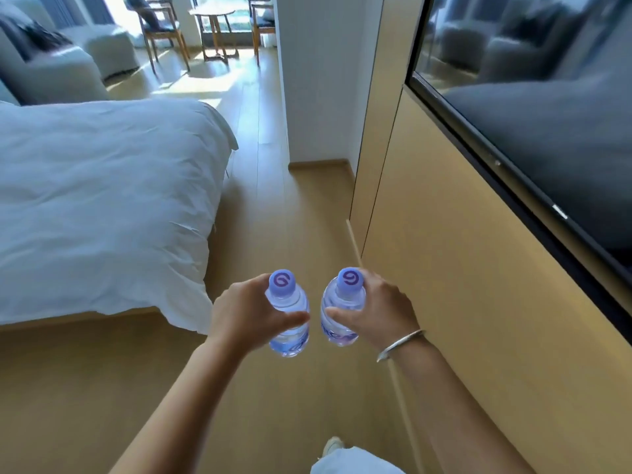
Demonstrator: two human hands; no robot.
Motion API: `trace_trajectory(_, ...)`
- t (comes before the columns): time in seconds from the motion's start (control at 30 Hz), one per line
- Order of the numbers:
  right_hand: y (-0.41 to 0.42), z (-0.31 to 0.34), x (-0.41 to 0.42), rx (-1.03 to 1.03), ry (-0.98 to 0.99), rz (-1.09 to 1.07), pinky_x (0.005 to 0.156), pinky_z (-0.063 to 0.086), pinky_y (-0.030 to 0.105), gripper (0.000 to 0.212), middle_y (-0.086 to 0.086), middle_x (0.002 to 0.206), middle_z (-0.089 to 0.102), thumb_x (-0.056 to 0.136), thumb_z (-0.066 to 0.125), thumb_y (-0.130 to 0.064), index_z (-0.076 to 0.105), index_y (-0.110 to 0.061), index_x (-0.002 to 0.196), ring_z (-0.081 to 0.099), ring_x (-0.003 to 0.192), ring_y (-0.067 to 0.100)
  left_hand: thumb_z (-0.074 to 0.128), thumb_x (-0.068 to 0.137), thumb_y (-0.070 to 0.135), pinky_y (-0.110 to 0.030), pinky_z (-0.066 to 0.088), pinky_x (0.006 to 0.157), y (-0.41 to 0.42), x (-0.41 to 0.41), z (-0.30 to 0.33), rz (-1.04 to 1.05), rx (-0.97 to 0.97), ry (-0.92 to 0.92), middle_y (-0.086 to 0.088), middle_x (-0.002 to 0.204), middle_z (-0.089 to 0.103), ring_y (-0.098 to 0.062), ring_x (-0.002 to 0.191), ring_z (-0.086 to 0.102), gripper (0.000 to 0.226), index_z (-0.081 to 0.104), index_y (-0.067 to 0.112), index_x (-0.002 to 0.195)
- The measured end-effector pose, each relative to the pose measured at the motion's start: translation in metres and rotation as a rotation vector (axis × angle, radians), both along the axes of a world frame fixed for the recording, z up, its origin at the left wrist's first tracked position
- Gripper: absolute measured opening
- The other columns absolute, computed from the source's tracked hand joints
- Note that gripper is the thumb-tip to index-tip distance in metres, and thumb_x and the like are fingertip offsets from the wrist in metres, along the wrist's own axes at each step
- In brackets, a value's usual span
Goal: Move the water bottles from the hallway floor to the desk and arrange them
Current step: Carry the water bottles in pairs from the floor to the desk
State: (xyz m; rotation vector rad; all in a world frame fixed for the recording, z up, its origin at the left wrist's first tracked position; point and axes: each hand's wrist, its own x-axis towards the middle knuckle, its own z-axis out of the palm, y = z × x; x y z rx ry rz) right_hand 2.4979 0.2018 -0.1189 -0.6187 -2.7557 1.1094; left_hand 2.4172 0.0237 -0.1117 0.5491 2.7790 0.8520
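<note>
The left hand (244, 311) is curled round a small clear plastic water bottle with a pale lilac cap (289, 316), thumb laid across the front of the bottle's shoulder and fingers wrapped behind it. The right hand (378, 309) grips a second clear plastic water bottle with the same lilac cap (340, 311) in a mirrored hold, thumb across the front and fingers round the far side. Both bottles are upright, held in the air above the light wooden floor (102, 388), side by side and near each other but not touching; each cap bears a purple spiral mark and faces the camera. A thin silver bangle (400, 344) sits on the right wrist.

To the left stands a bed covered by a rumpled white duvet (102, 200), its corner hanging down close to the left forearm. On the right a tan panelled wall (444, 251) carries a large dark flat screen (547, 114) that reflects the room. Ahead, a white wall corner (318, 80) juts out, and beyond it sunlight falls on the floor by a small round wooden table (213, 15) flanked by two wooden chairs (157, 25). A grey upholstered sofa (51, 66) stands at the far left. At the bottom edge a light trouser leg (352, 461) and the toe of a pale shoe (332, 444) show
</note>
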Motion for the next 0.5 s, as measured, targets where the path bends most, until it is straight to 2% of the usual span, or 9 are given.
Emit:
trace_trajectory(0.1,0.018,0.003,-0.047,-0.002,0.001,0.054,0.077,0.047,0.027,0.045,-0.009,0.098,0.065,0.064,0.074,-0.042,0.058,-0.034,0.105,0.061,0.089,0.017,0.063,0.048,0.058,-0.025,0.041,0.062,0.016,-0.037,0.003,0.048,0.027,-0.016,0.016,0.067,0.061,-0.011,0.072,0.059,0.030,0.051,0.042,0.069)
trace_trajectory(0.27,0.038,0.000,-0.118,-0.011,-0.004,0.098,0.080,0.048,0.028,0.049,-0.008,0.099,0.065,0.064,0.075,-0.043,0.058,-0.031,0.109,0.061,0.090,0.016,0.065,0.048,0.056,-0.031,0.051,0.069,0.032,-0.097,0.000,0.120,0.066,-0.017,0.012,0.071,0.065,-0.016,0.076,0.062,0.040,0.061,0.032,0.080)
trace_trajectory(0.37,0.047,-0.004,-0.164,0.000,-0.023,0.122,0.079,0.047,0.027,0.047,-0.008,0.099,0.065,0.064,0.074,-0.043,0.058,-0.032,0.108,0.061,0.089,0.016,0.065,0.047,0.057,-0.030,0.051,0.070,0.040,-0.139,-0.005,0.139,0.063,-0.012,0.013,0.074,0.065,-0.017,0.077,0.062,0.039,0.059,0.037,0.080)
trace_trajectory(0.5,0.054,-0.013,-0.235,0.008,-0.027,0.124,0.079,0.048,0.028,0.047,-0.008,0.098,0.065,0.064,0.075,-0.042,0.059,-0.031,0.107,0.060,0.089,0.017,0.067,0.047,0.056,-0.033,0.053,0.070,0.046,-0.211,-0.012,0.147,0.101,-0.017,0.012,0.075,0.067,-0.016,0.076,0.063,0.046,0.066,0.030,0.086)
